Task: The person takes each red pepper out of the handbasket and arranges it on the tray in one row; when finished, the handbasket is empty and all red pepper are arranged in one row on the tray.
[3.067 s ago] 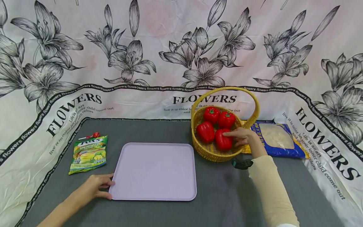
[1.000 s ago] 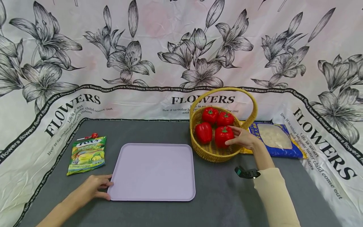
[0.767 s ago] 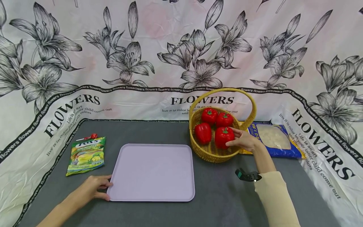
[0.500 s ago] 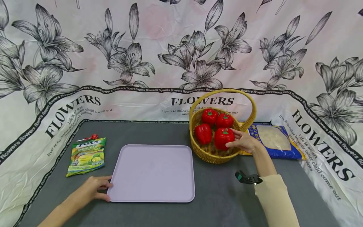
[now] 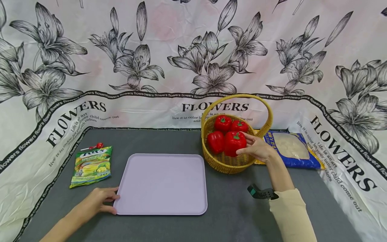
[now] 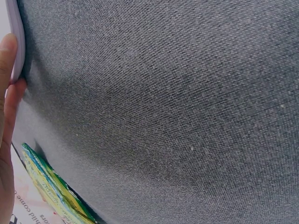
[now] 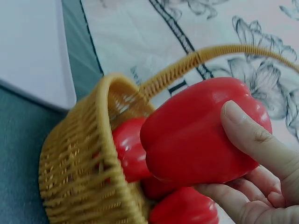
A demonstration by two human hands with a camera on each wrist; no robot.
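Observation:
My right hand (image 5: 257, 148) grips a red bell pepper (image 5: 234, 144) with a green stem, thumb on one side and fingers beneath it in the right wrist view (image 7: 205, 133). The pepper is at the mouth of a yellow wicker basket (image 5: 225, 168) with a tall handle. Several other red bell peppers (image 5: 216, 142) lie inside the basket. At the left, my left hand (image 5: 98, 201) holds the left edge of a pale lilac tray (image 5: 161, 185), near its front corner. The left wrist view shows thumb and a finger at the tray's rim (image 6: 17, 42).
A green candy bag (image 5: 91, 167) lies left of the tray, with a small red-headed item (image 5: 99, 145) behind it. Right of the basket lies a blue and yellow bag (image 5: 291, 149) with a see-through window. A flower-printed cloth (image 5: 181, 50) hangs behind the grey table (image 5: 169, 228).
My right hand has turned the front pepper stem-up, then raised it slightly and shifted it left, over the basket. The left hand stays at the tray's edge.

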